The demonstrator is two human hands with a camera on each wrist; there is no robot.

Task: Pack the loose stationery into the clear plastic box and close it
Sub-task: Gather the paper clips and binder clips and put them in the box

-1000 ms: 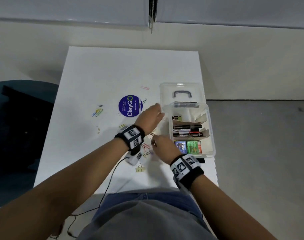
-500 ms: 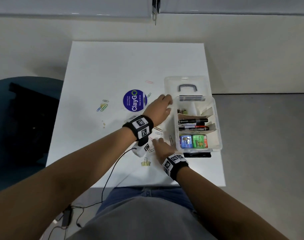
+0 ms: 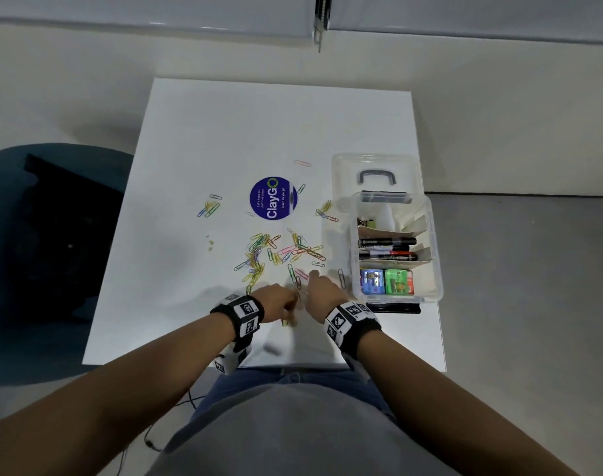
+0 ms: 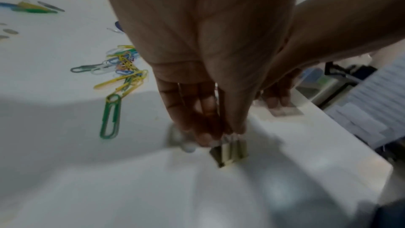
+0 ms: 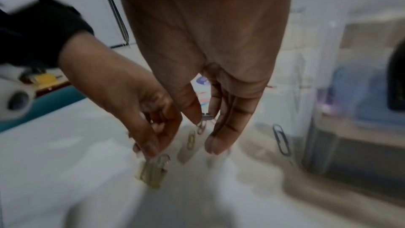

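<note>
The clear plastic box [image 3: 436, 266] stands open at the table's right edge, its lid [image 3: 375, 163] folded back; markers [image 3: 387, 242] and two small coloured boxes [image 3: 386, 282] lie in its compartments. Several coloured paper clips [image 3: 279, 252] are strewn to its left. Near the front edge my left hand [image 3: 288, 309] [image 4: 221, 136] pinches the wire handles of a gold binder clip [image 4: 230, 152] [image 5: 153, 171]. My right hand [image 3: 315, 276] [image 5: 203, 119], just right of it, pinches a paper clip [image 5: 202, 126] between thumb and index finger.
A round blue ClayGo sticker [image 3: 273, 198] lies mid-table. More clips sit at the left [image 3: 209, 207] and beside the box [image 3: 341, 278]. A black flat item [image 3: 392, 308] pokes out under the box front. A teal chair [image 3: 35, 235] stands left of the table.
My left hand has come back from the box's side to the table's front edge and taken hold of the binder clip. My right hand has stayed close to the box's front corner.
</note>
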